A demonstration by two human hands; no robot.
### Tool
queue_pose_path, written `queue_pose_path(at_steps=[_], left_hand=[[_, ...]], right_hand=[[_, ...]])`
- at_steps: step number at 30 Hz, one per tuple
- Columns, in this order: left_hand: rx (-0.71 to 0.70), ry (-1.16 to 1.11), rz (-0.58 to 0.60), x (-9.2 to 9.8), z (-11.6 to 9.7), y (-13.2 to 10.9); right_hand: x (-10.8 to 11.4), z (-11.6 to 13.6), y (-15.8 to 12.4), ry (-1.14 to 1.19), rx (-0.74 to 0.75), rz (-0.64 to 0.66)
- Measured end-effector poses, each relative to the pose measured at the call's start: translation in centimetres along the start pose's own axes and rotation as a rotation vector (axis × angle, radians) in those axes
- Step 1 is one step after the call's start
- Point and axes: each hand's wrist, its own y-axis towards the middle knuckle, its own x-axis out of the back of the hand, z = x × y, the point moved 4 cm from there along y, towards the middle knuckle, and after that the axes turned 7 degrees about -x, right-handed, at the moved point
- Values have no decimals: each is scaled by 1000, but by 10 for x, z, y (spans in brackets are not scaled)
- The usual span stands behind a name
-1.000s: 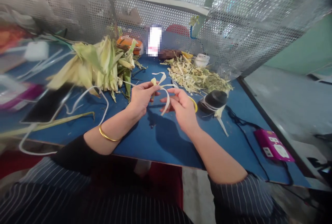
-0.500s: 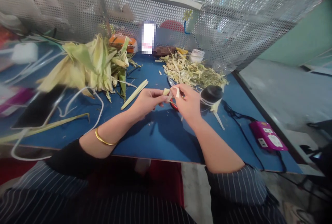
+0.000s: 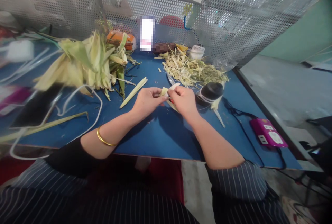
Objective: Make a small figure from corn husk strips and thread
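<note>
Between my two hands is a small pale corn husk piece (image 3: pixel 164 91), folded or rolled at one end. My left hand (image 3: pixel 147 101) pinches it from the left, thumb and fingers together. From the right, my right hand (image 3: pixel 183 101) grips the same husk, and a pale strip sticks up above its fingers. Partly hidden behind the hands lie scissors (image 3: pixel 170 79) with red handles. A long husk strip (image 3: pixel 134 92) rests on the table to the left. Right of my right hand stands a black spool (image 3: pixel 211 93) wound with pale string.
A large heap of corn husks (image 3: pixel 88 61) lies at the left, near a dark phone (image 3: pixel 36 108) and a white cable (image 3: pixel 102 104). Husk scraps (image 3: pixel 192 68) are piled behind my hands. A purple power strip (image 3: pixel 268 133) sits at the right edge. Perforated metal mesh (image 3: pixel 160 6) rises behind the blue table (image 3: pixel 155 141).
My right hand's fingers have shifted on the husk, and the pale strip now points up and right instead of curling over the fingers. The view has tilted slightly.
</note>
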Motion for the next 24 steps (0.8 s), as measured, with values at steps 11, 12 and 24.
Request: queue_pose_path(at_steps=[11,12,24], left_hand=[[41,-109,-142,20,0,10],[35,-123,-152,21,0,11],[-63,-120,-165,19,2,11]], right_hand=[[27,17,-3,441,-47,379],[26,18,-5,467,-49,445],[27,29,-11,429,221,202]])
